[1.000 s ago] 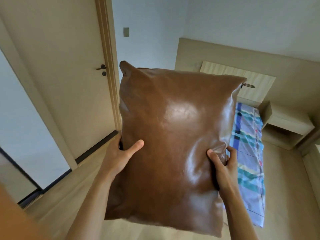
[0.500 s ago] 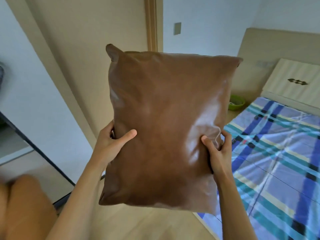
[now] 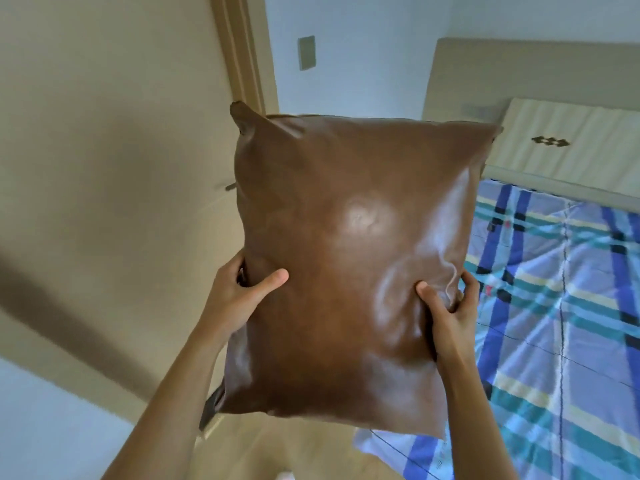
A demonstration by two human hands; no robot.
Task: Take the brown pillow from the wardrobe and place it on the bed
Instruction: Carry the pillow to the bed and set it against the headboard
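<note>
Ahead and to the right lies the bed (image 3: 561, 306), covered with a plaid sheet in blue, teal and cream that runs out of view on the right and bottom edges. At its far end a cream padded headboard (image 3: 568, 157) stands against a taller beige panel (image 3: 485, 71) on the pale blue wall (image 3: 363, 46). A beige door (image 3: 114, 150) fills the left side, its frame rising just beside a small switch plate (image 3: 307, 52) on the wall. Light wood floor (image 3: 263, 452) shows along the bottom.

The brown pillow (image 3: 346, 265), glossy and leather-like, is held upright in the air in front of the camera, off the bed, and hides part of the door, the bed's near left edge and the lower corner of the headboard. The left hand (image 3: 242, 289) grips its left edge, thumb pressed flat on the front. The right hand (image 3: 446, 306) pinches the right edge, thumb dug into the front and fingers curled behind, puckering the cover there.
</note>
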